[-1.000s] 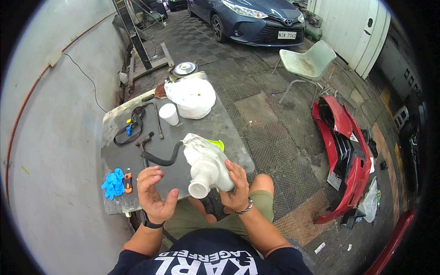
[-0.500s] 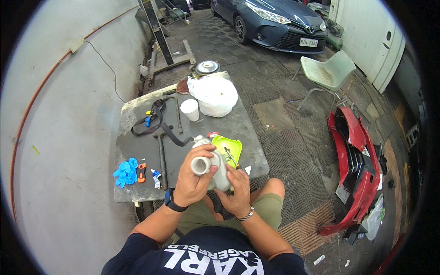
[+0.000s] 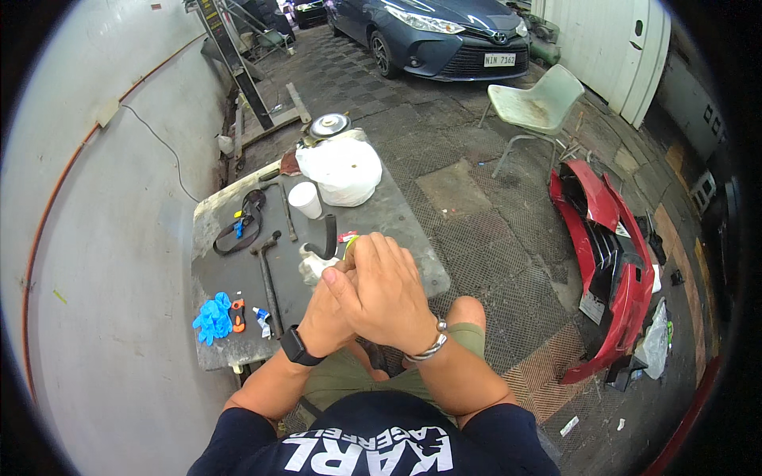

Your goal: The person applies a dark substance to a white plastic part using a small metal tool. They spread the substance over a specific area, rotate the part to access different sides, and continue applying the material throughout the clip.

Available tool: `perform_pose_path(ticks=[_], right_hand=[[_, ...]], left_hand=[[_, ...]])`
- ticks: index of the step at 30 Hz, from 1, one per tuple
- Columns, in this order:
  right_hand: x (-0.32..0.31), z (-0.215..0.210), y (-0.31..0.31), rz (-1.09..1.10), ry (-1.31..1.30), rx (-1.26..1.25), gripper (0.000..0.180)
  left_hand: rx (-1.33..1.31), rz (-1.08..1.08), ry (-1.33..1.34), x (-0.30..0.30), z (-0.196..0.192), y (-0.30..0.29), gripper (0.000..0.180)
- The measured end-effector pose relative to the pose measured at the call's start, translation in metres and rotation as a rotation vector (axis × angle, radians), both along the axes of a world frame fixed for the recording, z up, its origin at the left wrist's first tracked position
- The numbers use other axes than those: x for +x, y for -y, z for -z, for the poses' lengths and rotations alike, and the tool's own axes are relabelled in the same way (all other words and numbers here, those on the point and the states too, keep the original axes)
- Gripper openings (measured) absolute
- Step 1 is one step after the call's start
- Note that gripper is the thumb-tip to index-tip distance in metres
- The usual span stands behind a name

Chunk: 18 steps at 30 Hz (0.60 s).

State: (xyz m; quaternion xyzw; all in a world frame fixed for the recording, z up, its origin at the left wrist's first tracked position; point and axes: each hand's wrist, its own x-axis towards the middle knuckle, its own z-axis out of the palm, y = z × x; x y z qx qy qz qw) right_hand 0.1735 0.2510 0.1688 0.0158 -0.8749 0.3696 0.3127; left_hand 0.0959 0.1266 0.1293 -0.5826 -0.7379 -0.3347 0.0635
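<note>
Over the near side of the table, my left hand (image 3: pixel 325 316) is closed around a whitish plastic fluid reservoir (image 3: pixel 315 266). Most of its body and its round neck are hidden by my hands. A black rubber hose (image 3: pixel 331 236) rises from its far end. My right hand (image 3: pixel 386 292) is curled over the reservoir and partly overlaps the left; its fingertips are out of sight. Just a sliver of the yellow-green tray (image 3: pixel 350 245) shows beyond the right hand. Beside it lies a small red packet (image 3: pixel 346 236).
Left on the table (image 3: pixel 230 278) lie a hammer (image 3: pixel 268 278), blue gloves (image 3: pixel 213 319), an orange-black tool (image 3: pixel 238 315), a small tube (image 3: pixel 263 321) and a strap (image 3: pixel 248 226). Farther back are a white cup (image 3: pixel 305 200) and white bag (image 3: pixel 341 170). A red bumper (image 3: pixel 607 270) lies right.
My right hand has moved up from the reservoir's side to over its neck, covering the opening and most of the tray. The hose now points upward. The view has shifted slightly right.
</note>
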Motion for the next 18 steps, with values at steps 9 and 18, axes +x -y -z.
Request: perform_pose_path(ticks=[9, 18], right_hand=[[-0.022, 0.056, -0.053, 0.094, 0.064, -0.396, 0.034], [-0.013, 0.002, -0.003, 0.005, -0.197, -0.1, 0.03]], left_hand=[[0.016, 0.076, -0.026, -0.002, -0.015, 0.026, 0.032], [0.081, 0.11, 0.059, -0.01, -0.007, 0.004, 0.029]])
